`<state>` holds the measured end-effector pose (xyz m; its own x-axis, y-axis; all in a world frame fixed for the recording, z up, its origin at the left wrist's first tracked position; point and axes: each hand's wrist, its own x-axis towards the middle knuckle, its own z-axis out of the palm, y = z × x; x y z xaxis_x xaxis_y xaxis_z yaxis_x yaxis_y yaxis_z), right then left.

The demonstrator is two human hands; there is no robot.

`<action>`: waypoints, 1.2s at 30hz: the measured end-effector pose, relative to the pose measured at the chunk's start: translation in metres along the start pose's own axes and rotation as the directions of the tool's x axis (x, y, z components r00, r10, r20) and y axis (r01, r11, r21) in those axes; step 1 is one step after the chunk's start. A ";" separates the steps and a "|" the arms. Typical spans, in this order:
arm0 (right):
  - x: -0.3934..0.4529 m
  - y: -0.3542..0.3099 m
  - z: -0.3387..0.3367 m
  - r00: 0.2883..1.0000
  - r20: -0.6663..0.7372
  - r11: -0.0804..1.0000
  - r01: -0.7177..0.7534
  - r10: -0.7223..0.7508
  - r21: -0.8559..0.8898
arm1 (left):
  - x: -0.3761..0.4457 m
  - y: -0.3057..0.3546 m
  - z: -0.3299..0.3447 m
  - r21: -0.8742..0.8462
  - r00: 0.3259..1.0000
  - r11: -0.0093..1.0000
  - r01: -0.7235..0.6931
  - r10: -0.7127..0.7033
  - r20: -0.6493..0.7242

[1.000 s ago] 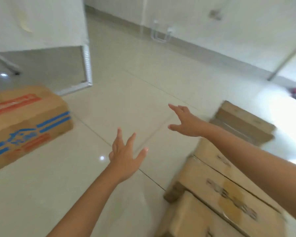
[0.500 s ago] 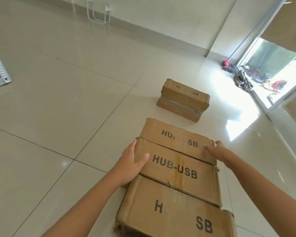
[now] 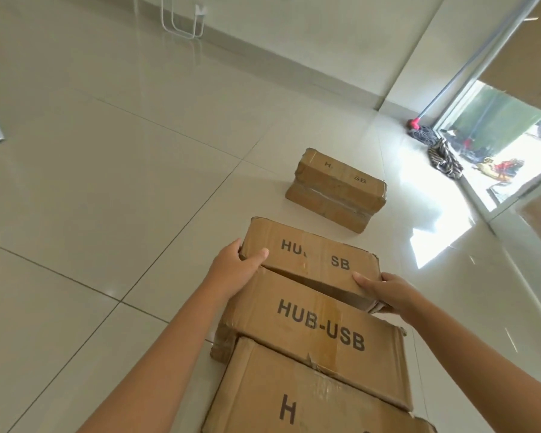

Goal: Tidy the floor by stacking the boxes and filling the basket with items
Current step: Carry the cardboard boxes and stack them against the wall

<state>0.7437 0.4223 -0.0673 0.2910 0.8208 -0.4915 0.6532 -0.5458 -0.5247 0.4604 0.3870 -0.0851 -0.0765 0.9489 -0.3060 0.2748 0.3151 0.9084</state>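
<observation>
Nearest the camera a cardboard box (image 3: 294, 398) printed with a large H lies on the tiled floor (image 3: 107, 189). Just beyond it, touching, lies the box marked HUB-USB (image 3: 319, 332). Both hands grip the third box (image 3: 313, 254), which sits tilted against the far edge of the HUB-USB one. The left hand (image 3: 231, 270) holds its left end, thumb curled over the top. The right hand (image 3: 384, 292) clasps the near right corner, thumb lying on the top face. Farther off a fourth box (image 3: 334, 189) sits apart, and a mop (image 3: 422, 132) rests near the bright doorway.
</observation>
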 end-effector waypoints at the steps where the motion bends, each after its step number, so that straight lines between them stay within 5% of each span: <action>1: 0.000 -0.006 0.001 0.999 0.004 0.999 0.037 -0.037 0.024 | 0.000 0.000 -0.003 -0.046 1.000 0.999 0.020 -0.021 -0.017; 5: -0.009 -0.050 0.017 0.969 0.035 0.965 0.240 -0.245 0.105 | 0.000 -0.005 -0.036 -0.206 0.985 0.976 0.073 -0.103 -0.141; 9: -0.027 -0.108 0.046 0.861 0.015 0.855 0.504 -0.509 0.125 | -0.013 -0.011 -0.095 -0.383 0.912 0.923 0.028 -0.180 -0.367; 18: -0.102 -0.200 0.140 0.375 -0.038 0.363 0.914 -0.926 0.182 | -0.099 -0.040 -0.208 -0.590 0.642 0.759 -0.274 -0.312 -0.700; 25: -0.148 -0.230 0.219 0.292 0.070 0.300 0.916 -0.954 0.266 | -0.162 -0.075 -0.258 -0.552 0.368 0.743 -0.378 -0.427 -0.826; 28: -0.177 -0.252 0.241 0.302 0.212 0.369 0.760 -0.929 0.535 | -0.189 -0.079 -0.277 -0.442 0.224 0.806 -0.393 -0.383 -0.896; 32: -0.213 -0.302 0.274 0.193 0.302 0.337 0.756 -0.934 0.560 | -0.217 -0.082 -0.310 -0.279 0.053 0.866 -0.415 -0.283 -0.958; 36: -0.239 -0.355 0.318 0.099 0.373 0.300 0.794 -0.923 0.530 | -0.234 -0.101 -0.340 -0.267 0.020 0.877 -0.400 -0.284 -0.959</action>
<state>0.2198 0.3663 0.0158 -0.8343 0.5224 0.1761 0.0564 0.3986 -0.9154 0.1245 0.1383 -0.0081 -0.9983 -0.0569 0.0095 0.0152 -0.0997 0.9949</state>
